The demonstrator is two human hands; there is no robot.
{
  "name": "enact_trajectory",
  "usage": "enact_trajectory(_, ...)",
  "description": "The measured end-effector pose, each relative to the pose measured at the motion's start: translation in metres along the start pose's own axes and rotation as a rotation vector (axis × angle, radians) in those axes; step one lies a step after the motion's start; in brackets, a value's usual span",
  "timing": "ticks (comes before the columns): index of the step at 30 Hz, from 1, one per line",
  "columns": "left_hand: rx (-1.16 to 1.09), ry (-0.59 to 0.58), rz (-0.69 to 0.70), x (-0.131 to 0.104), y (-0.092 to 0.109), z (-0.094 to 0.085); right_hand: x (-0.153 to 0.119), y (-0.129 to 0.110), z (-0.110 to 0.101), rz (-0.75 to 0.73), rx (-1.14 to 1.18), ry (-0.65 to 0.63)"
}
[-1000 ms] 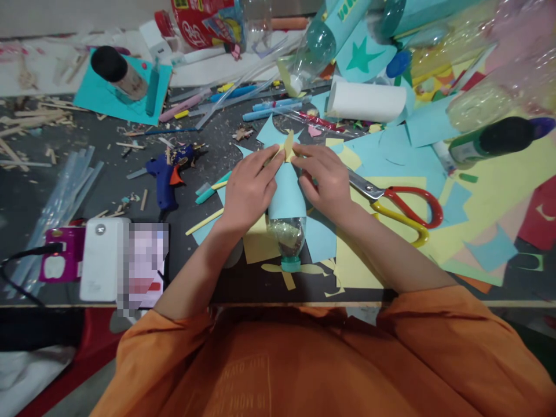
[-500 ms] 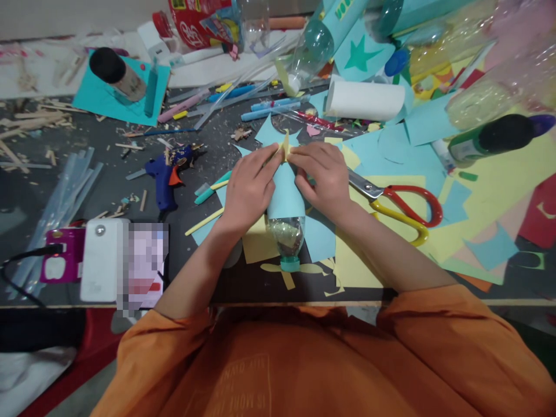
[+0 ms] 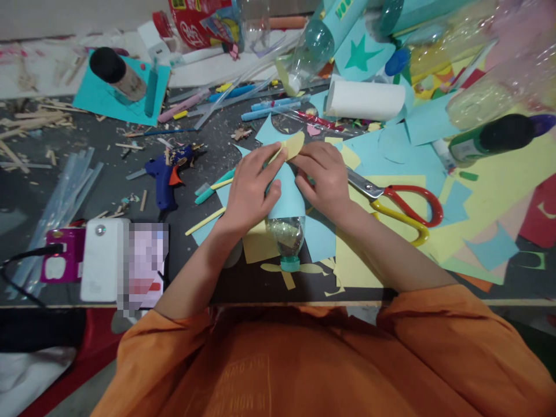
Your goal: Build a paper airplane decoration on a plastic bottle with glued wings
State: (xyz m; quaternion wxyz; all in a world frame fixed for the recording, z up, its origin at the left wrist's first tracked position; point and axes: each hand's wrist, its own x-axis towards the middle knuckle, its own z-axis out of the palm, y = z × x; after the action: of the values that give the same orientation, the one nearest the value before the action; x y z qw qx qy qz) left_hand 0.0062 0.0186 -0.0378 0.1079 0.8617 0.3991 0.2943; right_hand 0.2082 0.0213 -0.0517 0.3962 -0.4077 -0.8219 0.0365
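While left grip (image 3: 252, 188) pinches one yellow paper (image 3: 295, 144), what right grip (image 3: 325, 176) holds is unclear.

Garment: orange shirt (image 3: 330, 370), fabric creased | Marking: chest print (image 3: 245, 385), pale, faint, thin-line border, partly legible ("MORE") | Left sleeve (image 3: 160, 341): orange, loose, left of chest print | Right sleeve (image 3: 438, 324): orange, loose, folded, right of chest print | Left hand (image 3: 252, 185), right hand (image 3: 328, 176): bare, forward of chest print
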Motion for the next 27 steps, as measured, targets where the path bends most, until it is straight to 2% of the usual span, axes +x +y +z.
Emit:
enact_trajectory(10,0.033,-0.020,-0.034,0.002,0.006,-0.007,0.001,-0.001,-0.002,0.027,0.004,-0.026)
enact_trajectory(17,0.033,-0.089,0.011,0.005,0.007,-0.010,-0.001,-0.001,0.001,0.046,-0.003,-0.030)
enact_trajectory(27,0.019,-0.103,0.025,0.007,0.004,-0.012,0.001,-0.003,-0.002,0.068,0.008,-0.079)
